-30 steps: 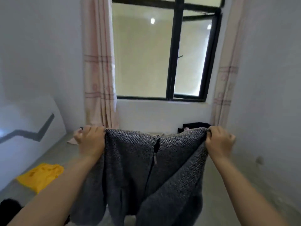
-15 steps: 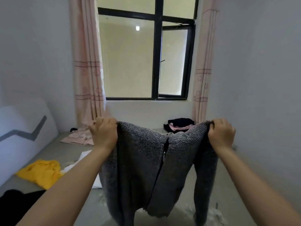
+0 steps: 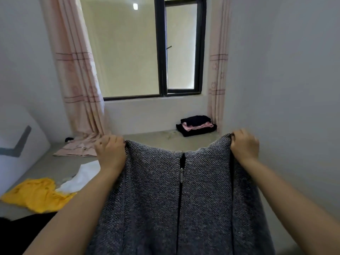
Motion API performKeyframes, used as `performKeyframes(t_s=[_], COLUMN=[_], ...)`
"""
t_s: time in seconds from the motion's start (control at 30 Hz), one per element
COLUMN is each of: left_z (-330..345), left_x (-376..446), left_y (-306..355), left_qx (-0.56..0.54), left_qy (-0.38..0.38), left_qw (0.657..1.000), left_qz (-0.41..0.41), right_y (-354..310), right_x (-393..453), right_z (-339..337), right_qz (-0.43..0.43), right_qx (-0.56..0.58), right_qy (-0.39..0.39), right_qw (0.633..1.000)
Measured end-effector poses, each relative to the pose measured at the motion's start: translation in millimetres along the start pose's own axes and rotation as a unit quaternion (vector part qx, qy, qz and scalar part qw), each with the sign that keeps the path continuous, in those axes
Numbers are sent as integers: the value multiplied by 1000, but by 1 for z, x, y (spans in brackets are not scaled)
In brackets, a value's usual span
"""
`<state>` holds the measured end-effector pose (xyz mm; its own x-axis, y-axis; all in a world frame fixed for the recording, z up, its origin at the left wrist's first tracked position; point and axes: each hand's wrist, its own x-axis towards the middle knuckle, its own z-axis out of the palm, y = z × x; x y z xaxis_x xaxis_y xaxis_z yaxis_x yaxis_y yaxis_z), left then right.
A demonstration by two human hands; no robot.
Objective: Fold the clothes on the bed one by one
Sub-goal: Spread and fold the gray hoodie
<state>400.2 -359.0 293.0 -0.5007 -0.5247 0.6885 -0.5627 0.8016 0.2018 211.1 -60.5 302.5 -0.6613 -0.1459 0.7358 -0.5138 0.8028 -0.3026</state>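
Observation:
I hold a grey knitted zip-up jacket (image 3: 156,190) spread out in front of me over the grey bed (image 3: 147,138), its black zipper running down the middle. My left hand (image 3: 110,153) grips its left shoulder and my right hand (image 3: 244,146) grips its right shoulder. The jacket's lower part runs out of view at the bottom. A yellow garment (image 3: 36,196) and a white garment (image 3: 82,176) lie loose on the bed at the left. A folded stack of black and pink clothes (image 3: 196,125) sits at the bed's far right corner.
A black-framed window (image 3: 161,52) with pink curtains (image 3: 79,80) stands behind the bed; the left curtain's end lies on the mattress. A white headboard (image 3: 16,140) is at the left, a bare wall close on the right. Black fabric (image 3: 18,234) lies at the lower left.
My view has tilted down and both hands have lowered the jacket toward the bed. The jacket now hangs flatter and wider between my hands.

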Motion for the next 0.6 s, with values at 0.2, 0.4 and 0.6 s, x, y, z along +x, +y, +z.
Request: performKeyframes(t_s=[0.2, 0.4, 0.6], left_z=[134, 263, 369], left_x=[35, 16, -50], left_y=[3, -11, -31], left_qx=[18, 112, 184], left_qy=[-55, -154, -443], left_qw=[998, 979, 874], left_qz=[-17, 78, 73], right_y=[25, 49, 53], right_x=[40, 21, -72], right_z=[146, 301, 397], right_qz=[10, -31, -13], right_qx=[-1, -37, -112], right_qy=[-88, -259, -475], right_qw=[996, 965, 873])
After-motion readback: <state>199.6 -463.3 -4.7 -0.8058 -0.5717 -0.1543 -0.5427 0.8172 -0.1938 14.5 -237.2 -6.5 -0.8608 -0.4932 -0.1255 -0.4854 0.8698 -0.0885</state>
